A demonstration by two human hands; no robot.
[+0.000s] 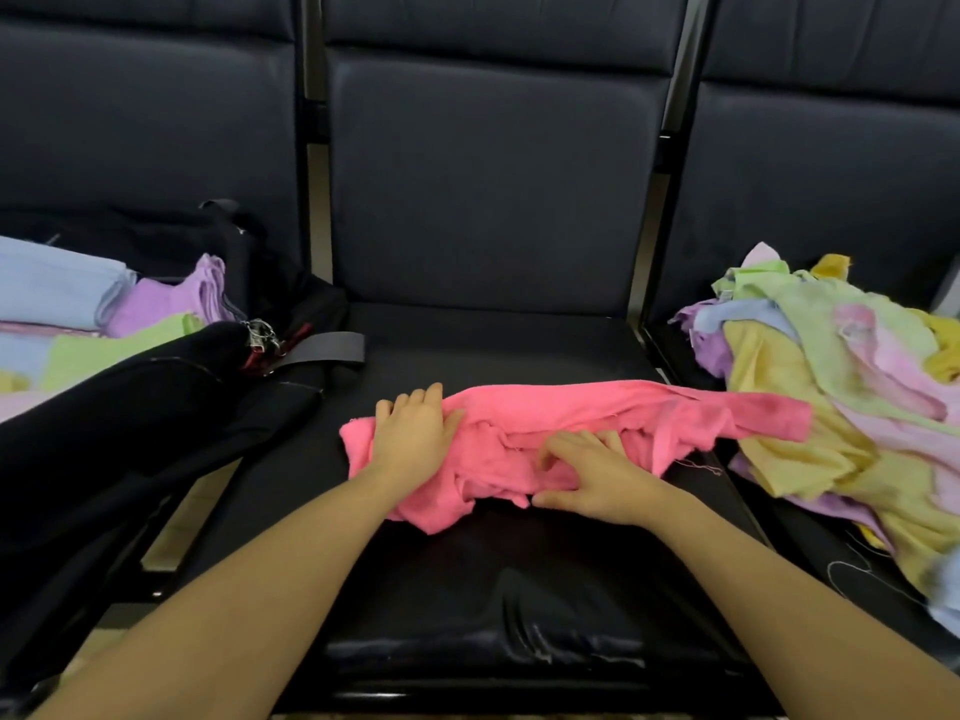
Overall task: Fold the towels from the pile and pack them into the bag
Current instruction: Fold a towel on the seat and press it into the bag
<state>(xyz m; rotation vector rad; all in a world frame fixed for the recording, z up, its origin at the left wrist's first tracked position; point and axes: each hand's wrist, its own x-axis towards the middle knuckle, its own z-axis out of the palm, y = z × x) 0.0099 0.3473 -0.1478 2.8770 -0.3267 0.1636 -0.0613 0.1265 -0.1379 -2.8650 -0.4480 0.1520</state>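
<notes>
The pink towel [561, 439] lies crumpled on the middle seat [467, 345], long axis left to right, the left hand [415, 433] flat on its left end, the right hand [592, 472] pinching its middle.

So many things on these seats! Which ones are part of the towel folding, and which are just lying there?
Part of the job:
pink towel, under both hands
pile of loose towels, right seat
black bag, left seat
folded towels inside it

Just there:
middle seat
grey strap
keyring
</notes>
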